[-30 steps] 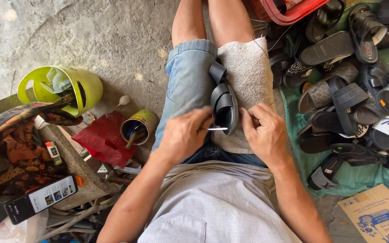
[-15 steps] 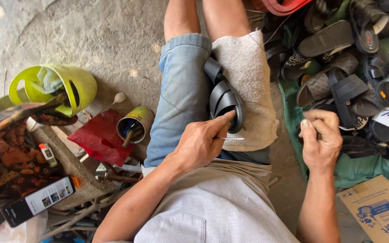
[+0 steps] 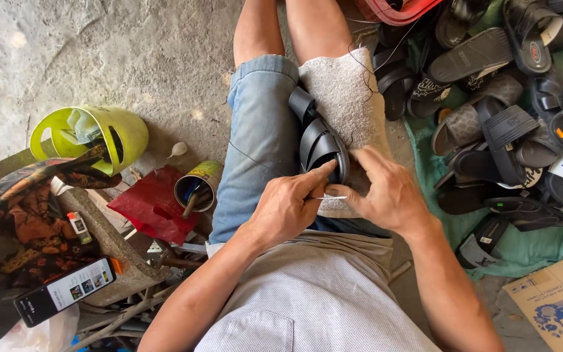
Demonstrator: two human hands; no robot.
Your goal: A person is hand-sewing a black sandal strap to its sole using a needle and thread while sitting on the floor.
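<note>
A black sandal (image 3: 317, 140) lies on my lap between my thighs, partly on a grey-white towel (image 3: 346, 98) over my right thigh. My left hand (image 3: 291, 205) pinches the sandal's near edge and touches a thin metal needle (image 3: 332, 197). My right hand (image 3: 386, 192) grips the needle's other end against the same edge. A dark thread (image 3: 366, 68) runs up from the sandal across the towel. The needle's tip is hidden between my fingers.
A heap of dark sandals (image 3: 509, 124) lies on a green cloth (image 3: 522, 251) at the right. At the left sit a lime-green plastic container (image 3: 96, 133), a tin can with tools (image 3: 198, 186), a red cloth (image 3: 148, 205) and a phone (image 3: 66, 290). A cardboard box (image 3: 558, 306) is lower right.
My right hand, which had pulled out to the right with the thread, has come back to the sandal's edge. Both hands now meet at the needle.
</note>
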